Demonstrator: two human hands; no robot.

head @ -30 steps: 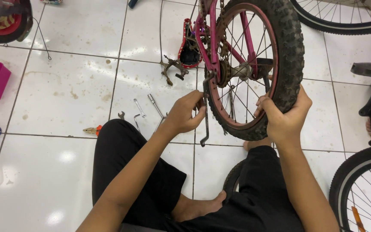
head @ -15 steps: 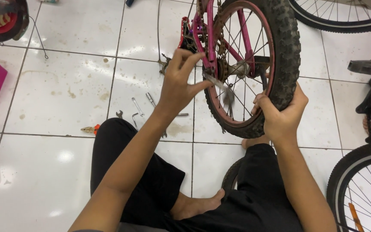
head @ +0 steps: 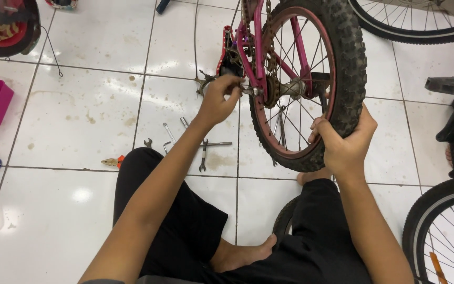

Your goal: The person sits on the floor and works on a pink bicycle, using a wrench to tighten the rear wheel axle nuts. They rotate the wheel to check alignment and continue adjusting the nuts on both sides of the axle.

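Between both hands, knobby, dusty wheel (head: 311, 84) stands upright.

My left hand (head: 217, 102) and right hand (head: 345, 144) are bare, without gloves, rings or watch; both forearms are unsleeved. I wear black trousers (head: 185, 231). One bare foot (head: 243, 255) shows, unshod.

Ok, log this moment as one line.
left hand: fingers at wheel axle | right hand: gripping knobby tyre | wrenches on tiled floor
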